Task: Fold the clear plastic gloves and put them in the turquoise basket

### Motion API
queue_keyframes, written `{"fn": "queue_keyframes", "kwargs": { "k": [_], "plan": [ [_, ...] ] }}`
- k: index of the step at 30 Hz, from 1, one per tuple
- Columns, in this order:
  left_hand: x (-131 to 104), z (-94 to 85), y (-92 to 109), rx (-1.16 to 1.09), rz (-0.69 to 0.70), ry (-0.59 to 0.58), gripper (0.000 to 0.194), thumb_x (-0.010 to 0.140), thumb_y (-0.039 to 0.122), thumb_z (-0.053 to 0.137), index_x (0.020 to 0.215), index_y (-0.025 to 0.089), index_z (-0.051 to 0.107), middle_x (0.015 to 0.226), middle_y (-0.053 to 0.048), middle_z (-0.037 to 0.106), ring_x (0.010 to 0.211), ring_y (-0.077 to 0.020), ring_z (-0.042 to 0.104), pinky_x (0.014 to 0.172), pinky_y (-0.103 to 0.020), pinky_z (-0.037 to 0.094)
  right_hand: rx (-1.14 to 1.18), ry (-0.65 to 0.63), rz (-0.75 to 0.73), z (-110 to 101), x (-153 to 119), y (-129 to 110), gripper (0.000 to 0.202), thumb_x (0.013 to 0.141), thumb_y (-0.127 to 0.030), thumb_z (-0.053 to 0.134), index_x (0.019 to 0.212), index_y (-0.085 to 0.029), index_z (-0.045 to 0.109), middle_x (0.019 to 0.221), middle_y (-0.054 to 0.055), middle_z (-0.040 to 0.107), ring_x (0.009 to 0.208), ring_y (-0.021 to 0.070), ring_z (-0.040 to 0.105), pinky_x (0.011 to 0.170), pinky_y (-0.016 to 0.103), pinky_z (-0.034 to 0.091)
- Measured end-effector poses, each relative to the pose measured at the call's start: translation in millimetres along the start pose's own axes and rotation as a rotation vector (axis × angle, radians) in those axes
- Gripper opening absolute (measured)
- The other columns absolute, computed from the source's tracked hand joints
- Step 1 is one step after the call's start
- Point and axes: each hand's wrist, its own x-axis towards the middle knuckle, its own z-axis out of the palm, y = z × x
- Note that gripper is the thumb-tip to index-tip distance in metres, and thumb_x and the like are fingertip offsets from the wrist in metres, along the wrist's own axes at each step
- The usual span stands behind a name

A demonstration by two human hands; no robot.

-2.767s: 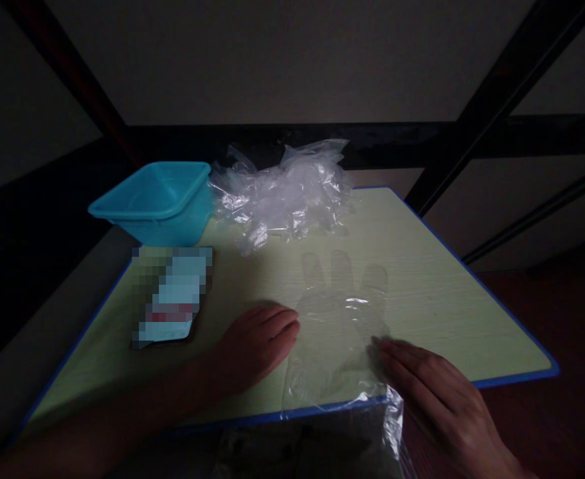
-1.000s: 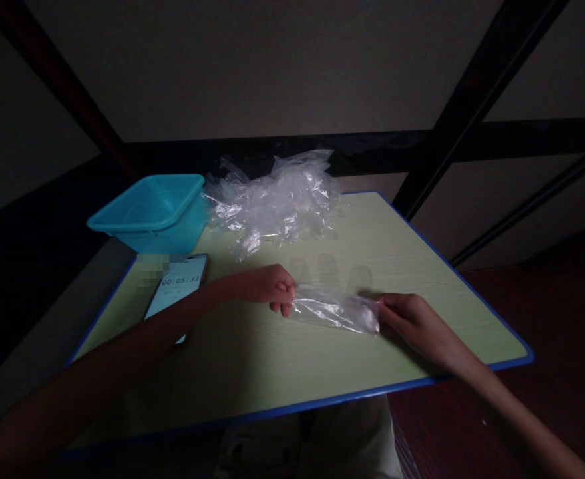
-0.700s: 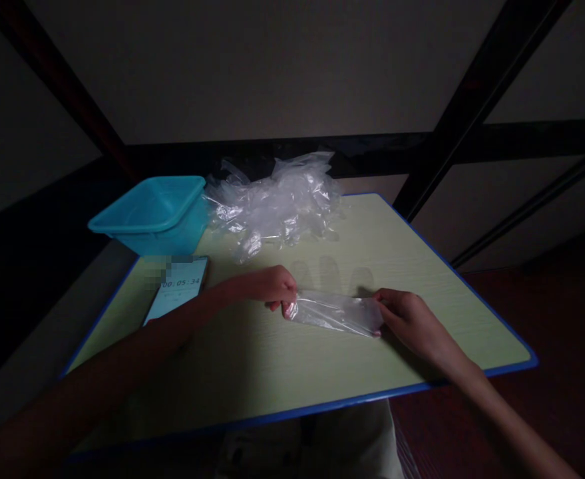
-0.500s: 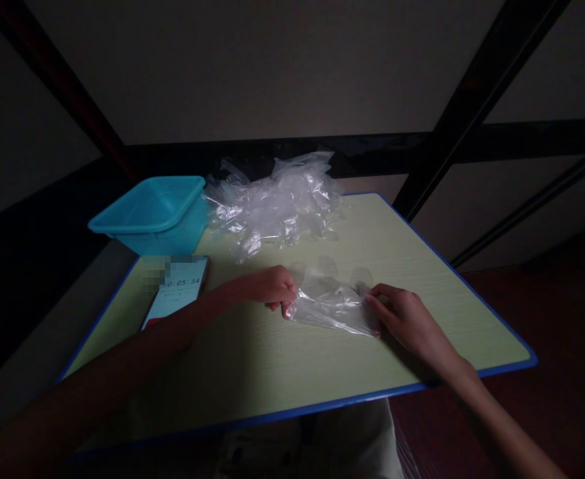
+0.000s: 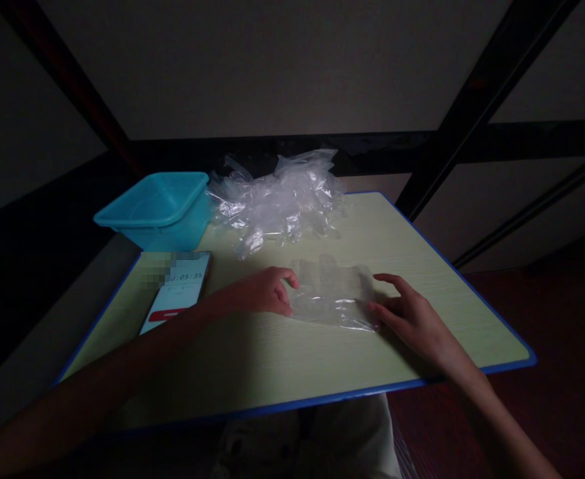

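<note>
A clear disposable plastic glove [image 5: 333,299] lies flattened on the table in front of me, its finger part apparently folded over. At its left edge is my left hand [image 5: 267,291], with thumb and forefinger apart and the fingertips close to or touching the film. My right hand [image 5: 412,319] is at the opposite edge. Its fingers are spread, and the thumb tip meets the glove's lower right side. Farther back, a loose heap of similar clear plastic gloves [image 5: 282,199] is crumpled together.
A blue plastic basin [image 5: 172,229] stands at the table's back left, beside the heap. Near my left forearm lies a phone [image 5: 180,293] with a running timer. The pale table [image 5: 297,372] has a blue edge, and a wall [image 5: 272,73] rises behind it.
Both hands have loosened their pinch on the glove and their fingers have spread. The glove now lies flatter, with its fingertips less spread out at the top.
</note>
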Motion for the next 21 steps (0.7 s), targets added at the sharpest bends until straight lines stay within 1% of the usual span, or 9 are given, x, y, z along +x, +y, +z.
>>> {"fn": "queue_keyframes", "kwargs": {
  "k": [4,9,14,21],
  "plan": [
    [-2,7.3,-5,-0.034,0.059,0.052,0.038,0.059,0.017,0.065,0.094,0.015,0.051,0.060,0.005,0.058,0.058,-0.0135,0.056,0.055,-0.023,0.038,0.037,0.009,-0.053,1,-4,4,0.052,0.076,-0.037,0.052,0.120,-0.012,0.039,0.053,-0.004,0.054,0.047,0.0144,0.048,0.045,0.027,0.037],
    [-1,15.1,-10,-0.063,0.095,0.133,0.037,0.061,0.013,0.060,0.096,0.016,0.050,0.059,0.006,0.055,0.057,-0.0123,0.054,0.056,-0.022,0.039,0.039,0.063,-0.088,5,-7,8,0.051,0.077,-0.037,0.053,0.120,-0.013,0.038,0.056,-0.004,0.054,0.050,0.0145,0.051,0.047,0.028,0.039],
    [-3,19.1,-12,-0.087,0.115,0.160,0.040,0.064,0.013,0.059,0.102,0.015,0.047,0.059,0.007,0.052,0.056,-0.0115,0.053,0.054,-0.021,0.039,-0.015,0.085,-0.118,7,-11,9,0.048,0.080,-0.035,0.049,0.120,-0.013,0.037,0.059,-0.003,0.054,0.052,0.0145,0.051,0.049,0.028,0.041],
    [-6,22.8,-13,-0.020,0.186,0.176,0.044,0.065,0.009,0.057,0.107,0.013,0.048,0.059,0.007,0.051,0.055,-0.0113,0.052,0.053,-0.022,0.039,-0.119,0.081,-0.138,8,-14,6,0.048,0.081,-0.032,0.046,0.123,-0.011,0.036,0.061,-0.001,0.055,0.053,0.0155,0.052,0.051,0.030,0.042]
  ]
}}
